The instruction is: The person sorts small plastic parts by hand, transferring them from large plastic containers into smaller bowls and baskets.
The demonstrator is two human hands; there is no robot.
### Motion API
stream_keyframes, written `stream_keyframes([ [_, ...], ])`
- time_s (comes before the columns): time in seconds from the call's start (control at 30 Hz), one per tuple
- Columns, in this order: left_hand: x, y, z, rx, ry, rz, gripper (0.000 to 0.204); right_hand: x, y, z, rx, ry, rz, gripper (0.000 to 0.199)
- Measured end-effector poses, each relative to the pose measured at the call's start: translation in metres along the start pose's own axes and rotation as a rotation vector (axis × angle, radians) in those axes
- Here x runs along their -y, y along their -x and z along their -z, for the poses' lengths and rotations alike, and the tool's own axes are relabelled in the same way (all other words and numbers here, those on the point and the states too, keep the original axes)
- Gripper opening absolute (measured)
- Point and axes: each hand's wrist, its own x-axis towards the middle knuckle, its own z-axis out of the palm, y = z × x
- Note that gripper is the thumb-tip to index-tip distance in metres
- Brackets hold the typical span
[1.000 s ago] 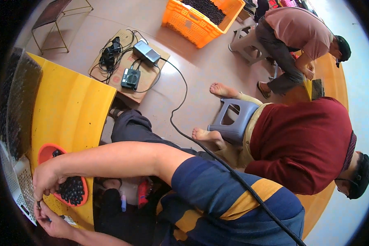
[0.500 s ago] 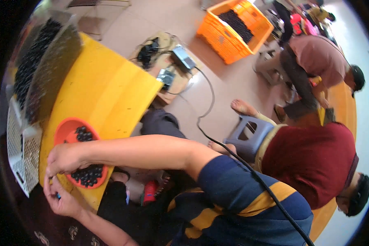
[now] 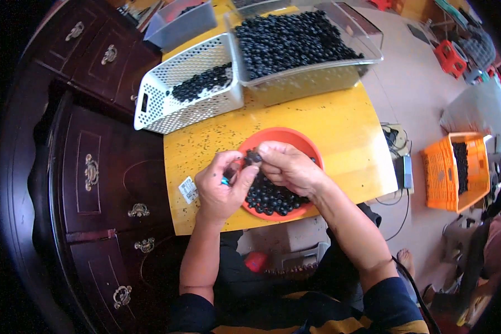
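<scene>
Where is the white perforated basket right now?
In the head view the white perforated basket sits at the yellow table's far left corner, beside the clear tray of dark beads and beyond the orange bowl.

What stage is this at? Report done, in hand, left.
Done, seemingly: a shallow layer of dark fruits in the white basket. In hand: the left hand and right hand work one fruit over the orange bowl. Left: the bowl's fruits, and the heaped clear bin.
</scene>
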Motion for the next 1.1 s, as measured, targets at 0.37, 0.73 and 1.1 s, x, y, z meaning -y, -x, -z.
stream_keyframes([
  [0.37, 0.001, -0.007, 0.014, 0.170, 0.006, -0.013, 0.045, 0.002, -0.003, -0.001, 0.088, 0.077, -0.099, 0.027],
  [0.73, 0.006, -0.002, 0.004, 0.114, -0.174, -0.195, 0.039, -0.003, -0.005, -0.004, 0.063, 0.131, -0.052, 0.033],
  [1.1, 0.012, -0.003, 0.001, 0.103, -0.201, -0.215, 0.035, -0.003, -0.004, -0.002, 0.058, 0.093, -0.052, 0.027],
])
